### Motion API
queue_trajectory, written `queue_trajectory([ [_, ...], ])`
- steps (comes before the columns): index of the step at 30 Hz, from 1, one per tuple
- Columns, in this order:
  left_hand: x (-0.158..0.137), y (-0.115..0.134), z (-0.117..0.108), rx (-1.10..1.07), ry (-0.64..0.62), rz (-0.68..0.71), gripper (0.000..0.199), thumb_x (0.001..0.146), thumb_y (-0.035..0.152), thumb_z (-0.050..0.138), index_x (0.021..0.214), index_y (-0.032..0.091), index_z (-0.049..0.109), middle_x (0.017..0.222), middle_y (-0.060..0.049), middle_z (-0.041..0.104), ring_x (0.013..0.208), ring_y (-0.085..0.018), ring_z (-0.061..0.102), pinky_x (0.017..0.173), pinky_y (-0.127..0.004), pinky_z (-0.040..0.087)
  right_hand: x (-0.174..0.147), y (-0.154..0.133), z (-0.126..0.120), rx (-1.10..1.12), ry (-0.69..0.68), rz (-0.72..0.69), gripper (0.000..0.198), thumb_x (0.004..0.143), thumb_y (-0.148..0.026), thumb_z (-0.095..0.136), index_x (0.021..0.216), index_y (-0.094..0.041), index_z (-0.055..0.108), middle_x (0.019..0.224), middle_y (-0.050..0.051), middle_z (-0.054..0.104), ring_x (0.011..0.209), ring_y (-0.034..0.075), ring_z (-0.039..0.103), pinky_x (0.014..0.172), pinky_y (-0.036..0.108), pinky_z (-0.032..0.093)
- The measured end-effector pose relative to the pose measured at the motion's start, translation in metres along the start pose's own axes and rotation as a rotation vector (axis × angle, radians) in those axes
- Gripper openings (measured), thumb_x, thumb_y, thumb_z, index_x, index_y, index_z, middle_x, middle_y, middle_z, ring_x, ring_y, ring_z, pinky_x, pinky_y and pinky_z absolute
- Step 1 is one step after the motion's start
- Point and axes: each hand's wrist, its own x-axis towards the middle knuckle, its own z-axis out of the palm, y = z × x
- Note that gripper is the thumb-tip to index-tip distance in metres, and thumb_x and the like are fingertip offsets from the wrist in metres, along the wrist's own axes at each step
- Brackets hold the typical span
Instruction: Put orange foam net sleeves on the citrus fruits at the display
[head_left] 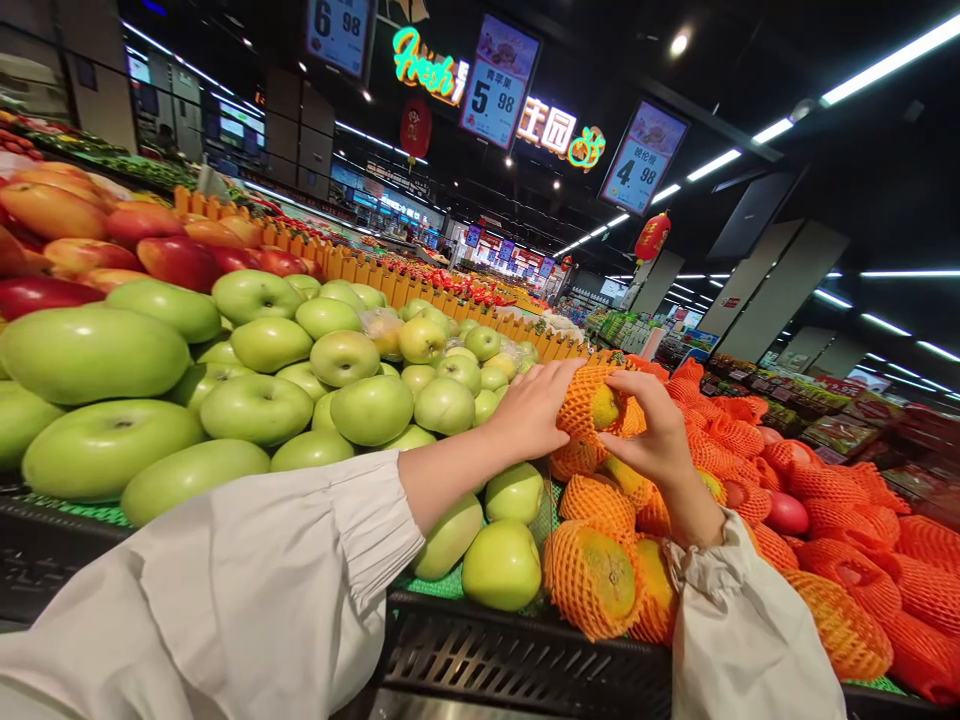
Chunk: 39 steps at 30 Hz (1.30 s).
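Note:
An orange in an orange foam net sleeve (581, 404) is held between my two hands above the pile. My left hand (529, 408) curls around its left side, fingers over the top and thumb below. On the right, my right hand (654, 422) grips it with thumb and fingers, where part of the peel shows through the sleeve's opening. Beneath them lie more netted oranges (591, 575), some with bare peel at the end. Green apples (502, 565) sit directly to the left, below my left forearm.
Red and yellow apples (178, 262) are heaped at the far left. Fruit in red foam nets (846, 575) fills the right side. A black slotted crate edge (517, 650) runs along the front. An orange picket divider (450, 308) stands behind, with price signs (500, 82) hanging above.

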Motion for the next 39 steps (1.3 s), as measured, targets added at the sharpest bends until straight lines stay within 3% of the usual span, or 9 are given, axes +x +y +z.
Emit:
queue_trajectory([
  [4,0.001,0.0,-0.004,0.056,0.034,-0.039,0.076,0.066,0.033,0.082,0.13,0.012,0.047,0.128,-0.011,0.061,0.117,-0.035,0.057,0.097,-0.05,0.05,0.004,-0.007,-0.003,0.243,-0.056,0.127,0.052,0.082,-0.031,0.077,0.131,-0.028,0.059,0.131,0.01,0.064,0.124,0.029,0.06,0.105,0.046,0.05],
  [8,0.001,0.001,-0.004,0.035,0.116,-0.007,0.081,0.065,0.034,0.083,0.133,0.012,0.044,0.13,-0.012,0.06,0.119,-0.034,0.057,0.098,-0.049,0.049,0.004,-0.001,-0.006,0.838,0.169,0.532,0.04,0.086,-0.058,0.063,0.112,-0.028,0.069,0.133,0.007,0.065,0.119,0.027,0.064,0.1,0.042,0.053],
  [10,0.0,0.001,-0.002,0.024,0.172,0.027,0.085,0.065,0.033,0.082,0.136,0.013,0.041,0.134,-0.012,0.058,0.12,-0.034,0.056,0.1,-0.049,0.048,0.0,0.008,-0.002,0.933,0.275,0.779,0.036,0.085,-0.059,0.063,0.102,-0.028,0.071,0.127,0.004,0.068,0.107,0.024,0.067,0.088,0.035,0.056],
  [12,0.0,0.001,-0.001,0.015,0.214,0.062,0.085,0.064,0.032,0.081,0.137,0.013,0.041,0.133,-0.012,0.059,0.119,-0.034,0.056,0.1,-0.048,0.048,-0.004,0.017,0.005,0.94,0.253,0.986,0.032,0.083,-0.054,0.068,0.098,-0.026,0.071,0.117,0.003,0.071,0.1,0.021,0.068,0.08,0.031,0.055],
  [14,-0.001,0.001,0.0,0.005,0.239,0.09,0.084,0.065,0.032,0.081,0.137,0.014,0.042,0.133,-0.012,0.059,0.119,-0.033,0.056,0.099,-0.048,0.049,-0.008,0.021,0.013,0.995,0.173,1.068,0.031,0.08,-0.052,0.072,0.097,-0.025,0.07,0.108,0.002,0.072,0.096,0.021,0.067,0.079,0.031,0.055],
  [23,-0.003,0.001,0.004,-0.029,0.256,0.174,0.098,0.072,0.037,0.076,0.154,0.018,0.026,0.135,-0.011,0.06,0.118,-0.032,0.059,0.098,-0.048,0.049,-0.005,0.016,0.013,1.064,0.163,1.083,0.044,0.065,-0.034,0.085,0.104,-0.025,0.068,0.095,0.0,0.072,0.074,0.017,0.065,0.071,0.031,0.055],
  [31,-0.003,0.005,0.001,-0.046,0.239,0.335,0.077,0.069,0.042,0.078,0.135,0.016,0.048,0.128,-0.01,0.062,0.113,-0.029,0.059,0.096,-0.044,0.048,-0.007,0.016,0.015,0.989,0.196,1.018,0.026,0.065,-0.029,0.081,0.087,-0.025,0.069,0.091,0.002,0.073,0.102,0.023,0.066,0.093,0.036,0.056],
  [35,-0.004,0.006,0.001,-0.047,0.192,0.29,0.086,0.061,0.039,0.084,0.135,0.014,0.048,0.127,-0.011,0.062,0.114,-0.031,0.06,0.099,-0.046,0.048,-0.005,0.016,0.02,0.862,0.07,1.003,0.036,0.055,-0.044,0.084,0.078,-0.024,0.066,0.094,0.007,0.074,0.107,0.031,0.065,0.095,0.046,0.055],
  [39,-0.003,0.006,0.002,-0.133,0.229,0.161,0.087,0.062,0.04,0.083,0.137,0.018,0.044,0.133,-0.009,0.06,0.119,-0.031,0.06,0.1,-0.047,0.05,-0.005,0.018,0.021,0.797,0.173,0.924,0.044,0.055,-0.041,0.088,0.089,-0.022,0.067,0.103,0.008,0.073,0.107,0.03,0.066,0.099,0.047,0.053],
])
